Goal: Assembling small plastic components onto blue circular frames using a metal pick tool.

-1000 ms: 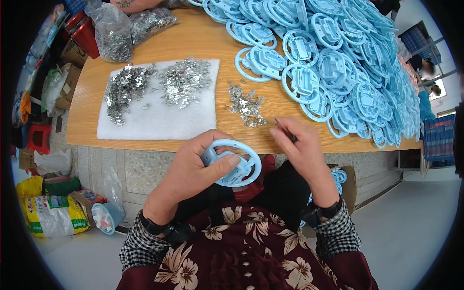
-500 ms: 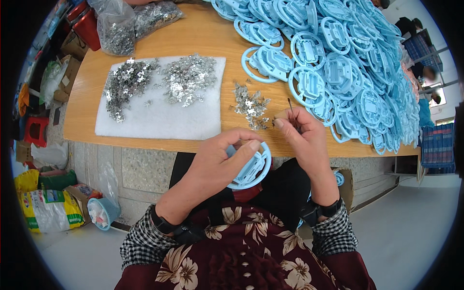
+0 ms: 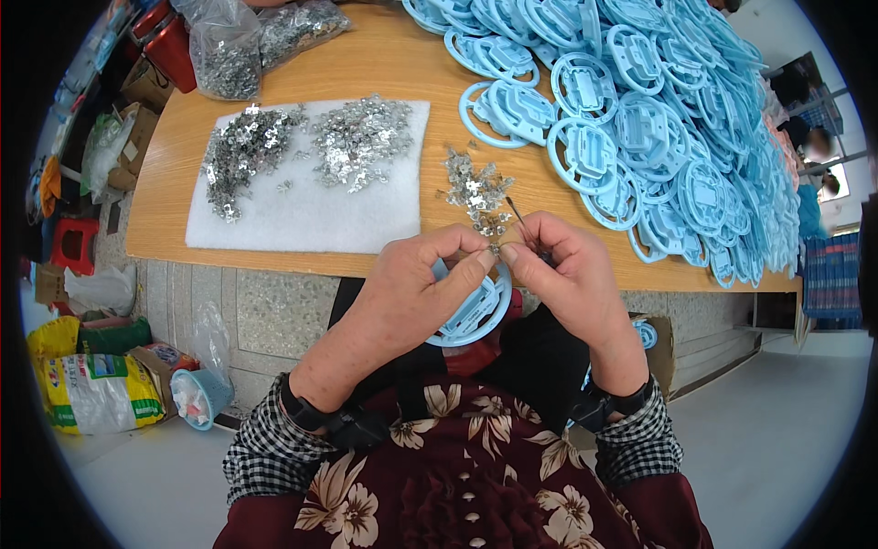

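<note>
In my left hand (image 3: 402,288) is a light-blue plastic toy steering wheel (image 3: 480,316), its ring and raised centre partly covered by the fingers. The left thumb and index finger also meet at a small metal clip (image 3: 495,248) at the wheel's far edge. My right hand (image 3: 572,270) is closed, its thumb and fingertips touching the same clip. A thin dark rod-like tool (image 3: 516,211) sticks up out of the right fingers; its other end is hidden. Just beyond both hands lies a small heap of metal clips (image 3: 476,188) on the wooden table (image 3: 320,265).
Two piles of metal clips (image 3: 242,151) rest on a white foam sheet (image 3: 302,233) at the left. Plastic bags of metal parts (image 3: 224,55) and a red flask (image 3: 166,46) stand behind. Blue steering wheels (image 3: 640,137) form a large pile at the right.
My right hand has moved left from beside the clip heap to the left hand, and their fingertips now meet at a clip. The left hand still holds the steering wheel.
</note>
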A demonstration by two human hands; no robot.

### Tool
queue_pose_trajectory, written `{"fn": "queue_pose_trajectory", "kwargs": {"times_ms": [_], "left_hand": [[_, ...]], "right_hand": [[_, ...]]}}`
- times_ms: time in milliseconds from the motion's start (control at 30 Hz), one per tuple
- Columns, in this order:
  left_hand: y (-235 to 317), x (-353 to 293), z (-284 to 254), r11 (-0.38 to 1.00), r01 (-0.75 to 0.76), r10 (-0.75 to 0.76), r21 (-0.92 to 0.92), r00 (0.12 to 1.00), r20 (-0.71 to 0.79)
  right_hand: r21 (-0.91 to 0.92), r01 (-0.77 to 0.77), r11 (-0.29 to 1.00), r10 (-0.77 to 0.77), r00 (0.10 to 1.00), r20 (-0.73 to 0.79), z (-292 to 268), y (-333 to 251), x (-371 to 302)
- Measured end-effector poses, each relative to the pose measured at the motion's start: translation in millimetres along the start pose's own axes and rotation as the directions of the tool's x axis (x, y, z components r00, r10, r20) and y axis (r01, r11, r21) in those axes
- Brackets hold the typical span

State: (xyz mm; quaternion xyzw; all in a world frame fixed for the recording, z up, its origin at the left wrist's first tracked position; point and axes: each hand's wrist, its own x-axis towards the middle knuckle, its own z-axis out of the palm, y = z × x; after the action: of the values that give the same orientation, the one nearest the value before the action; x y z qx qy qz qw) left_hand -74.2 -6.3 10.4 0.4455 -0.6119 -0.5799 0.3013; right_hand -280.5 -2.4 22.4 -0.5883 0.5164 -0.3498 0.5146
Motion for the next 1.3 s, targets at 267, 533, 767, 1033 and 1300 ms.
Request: {"fn": "queue_pose_trajectory", "kwargs": {"times_ms": [267,533,767,1033,1300], "left_hand": [[-23,-7,-14,0.963,-0.001,-0.038,-0.269,0.989,-0.142],[-31,-11,-26,0.989,0.047,-0.077,-0.142,0.973,-0.217],[-33,-10,-27,0.989,0.052,-0.08,-0.138,0.975,-0.208],[-36,-8,-27,0.985,0.049,-0.08,-0.163,0.978,-0.193],[-30,-18,-24,0.946,0.008,-0.054,-0.325,0.989,-0.134]], "right_hand": [[0.054,0.053,0.997,-0.05,0.998,-0.046,17,4,1],[-0.442,0.372,0.817,-0.418,0.908,-0.009,49,12,15],[-0.625,0.478,0.616,-0.533,0.838,0.116,54,11,16],[-0.688,0.473,0.55,-0.484,0.852,0.199,47,6,-1],[-0.538,0.331,0.775,-0.455,0.883,-0.112,39,16,-5]]}}
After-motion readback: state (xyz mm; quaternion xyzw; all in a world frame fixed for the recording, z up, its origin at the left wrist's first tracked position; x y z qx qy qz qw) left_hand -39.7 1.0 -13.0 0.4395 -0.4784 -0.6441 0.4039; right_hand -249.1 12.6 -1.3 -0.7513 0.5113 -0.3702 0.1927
